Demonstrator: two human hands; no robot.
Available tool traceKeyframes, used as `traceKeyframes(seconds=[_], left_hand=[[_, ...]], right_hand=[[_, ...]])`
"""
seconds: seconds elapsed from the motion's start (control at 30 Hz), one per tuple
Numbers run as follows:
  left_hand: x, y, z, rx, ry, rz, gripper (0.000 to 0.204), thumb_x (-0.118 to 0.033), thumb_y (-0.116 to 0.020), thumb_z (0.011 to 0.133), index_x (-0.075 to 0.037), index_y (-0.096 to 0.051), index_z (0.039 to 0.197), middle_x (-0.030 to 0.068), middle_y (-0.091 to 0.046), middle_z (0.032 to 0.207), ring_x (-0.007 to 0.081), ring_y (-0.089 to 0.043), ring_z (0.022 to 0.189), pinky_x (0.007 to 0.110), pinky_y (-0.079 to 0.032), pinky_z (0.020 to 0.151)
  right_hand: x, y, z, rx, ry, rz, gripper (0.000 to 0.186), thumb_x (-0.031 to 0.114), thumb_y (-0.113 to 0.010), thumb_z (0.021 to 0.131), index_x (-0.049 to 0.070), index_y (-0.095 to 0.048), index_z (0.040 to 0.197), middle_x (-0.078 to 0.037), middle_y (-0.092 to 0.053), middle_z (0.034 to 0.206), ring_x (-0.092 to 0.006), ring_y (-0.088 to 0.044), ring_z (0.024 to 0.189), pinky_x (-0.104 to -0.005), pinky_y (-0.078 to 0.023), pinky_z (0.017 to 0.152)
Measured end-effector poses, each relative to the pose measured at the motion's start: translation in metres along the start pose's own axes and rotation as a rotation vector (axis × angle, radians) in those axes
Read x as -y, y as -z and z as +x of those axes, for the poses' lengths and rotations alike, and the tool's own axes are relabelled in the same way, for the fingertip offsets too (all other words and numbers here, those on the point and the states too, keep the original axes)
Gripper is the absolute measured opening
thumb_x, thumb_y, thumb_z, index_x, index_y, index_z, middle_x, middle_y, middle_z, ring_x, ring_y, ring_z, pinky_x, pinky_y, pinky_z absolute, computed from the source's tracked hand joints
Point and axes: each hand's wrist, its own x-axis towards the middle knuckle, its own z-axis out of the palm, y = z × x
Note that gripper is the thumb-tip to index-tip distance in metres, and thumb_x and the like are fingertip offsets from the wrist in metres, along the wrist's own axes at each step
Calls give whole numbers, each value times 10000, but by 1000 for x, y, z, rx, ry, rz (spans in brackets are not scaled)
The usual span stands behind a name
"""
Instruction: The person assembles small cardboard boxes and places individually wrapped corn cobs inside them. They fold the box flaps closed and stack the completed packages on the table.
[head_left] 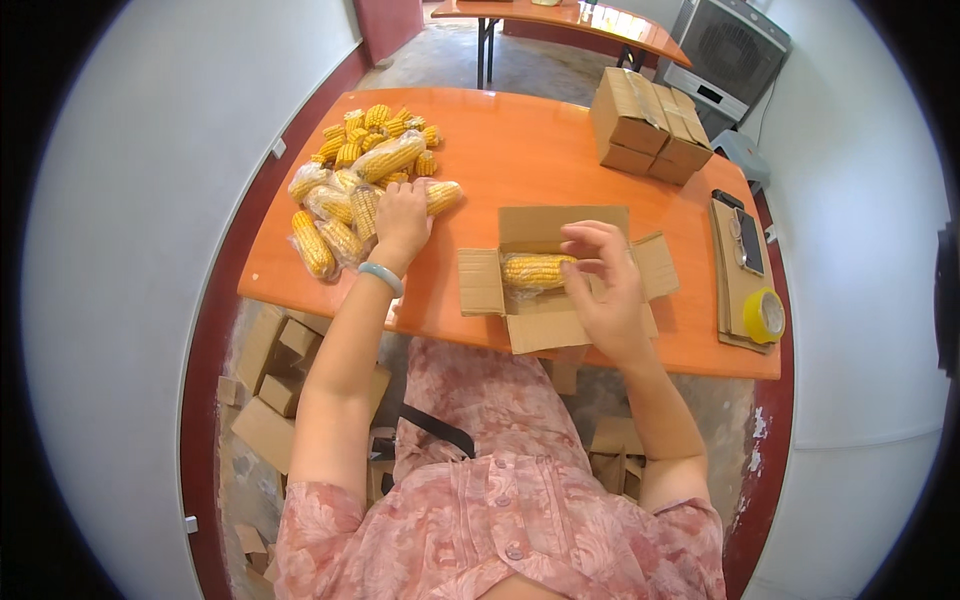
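A small open cardboard box [480, 283] sits on the orange table [530, 150] in front of me. One plastic-wrapped corn cob [533, 271] lies inside it. My right hand [605, 285] hovers over the box with its fingertips on the cob's right end. My left hand [402, 218] reaches left and rests on a wrapped cob [441, 196] at the near edge of a pile of wrapped corn cobs [350, 180]. A pale green bangle [381, 276] circles my left wrist.
Two closed, taped cardboard boxes [648, 125] stand at the table's far right. Flat cardboard sheets [728, 285] at the right edge carry a phone [748, 240] and a yellow tape roll [765, 315]. Folded boxes [275, 370] lie on the floor at left.
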Motion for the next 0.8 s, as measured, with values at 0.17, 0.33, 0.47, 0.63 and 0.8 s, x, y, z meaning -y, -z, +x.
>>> traceKeyframes(seconds=[0.17, 0.33, 0.47, 0.63, 0.8], left_hand=[[-2, -11, -2, 15, -35, 89, 465, -209, -825, 748, -48, -630, 1138, 128, -638, 1079, 296, -570, 1065, 381, -496, 932], [9, -10, -14, -91, -35, -80, 580, -208, -826, 767, 4, -588, 1252, 159, -613, 1136, 313, -571, 1057, 403, -492, 945], [9, 26, -26, -170, 102, -652, 568, -206, -792, 847, 12, -563, 1320, 147, -635, 1209, 252, -610, 1092, 365, -494, 946], [-24, 85, -64, 205, 267, -1892, 486, -178, -626, 989, 69, -484, 1383, 101, -614, 1271, 170, -597, 1151, 349, -479, 1002], [-68, 102, -90, 366, 238, -2220, 488, -125, -540, 1021, 95, -411, 1436, 115, -583, 1322, 181, -575, 1208, 346, -447, 1053]], right_hand=[[-17, -22, 0, 113, -62, 29, 255, 2, -628, 910, 28, -630, 1163, -112, -609, 1162, -196, -647, 1004, -312, -567, 813], [-32, -33, 6, 195, -99, 59, 227, 23, -625, 920, 9, -639, 1147, -115, -633, 1136, -207, -661, 995, -319, -575, 807], [-41, -32, 11, 194, -125, 116, 262, 24, -624, 934, -22, -618, 1192, -118, -637, 1162, -184, -664, 994, -303, -577, 807], [-38, -41, 24, 169, -226, 400, 479, 42, -628, 957, -44, -485, 1406, -143, -639, 1218, -152, -659, 997, -265, -575, 790], [-46, -36, 24, 463, -438, 670, 574, 106, -643, 964, -12, -408, 1475, -130, -630, 1249, -135, -658, 996, -274, -568, 809]])
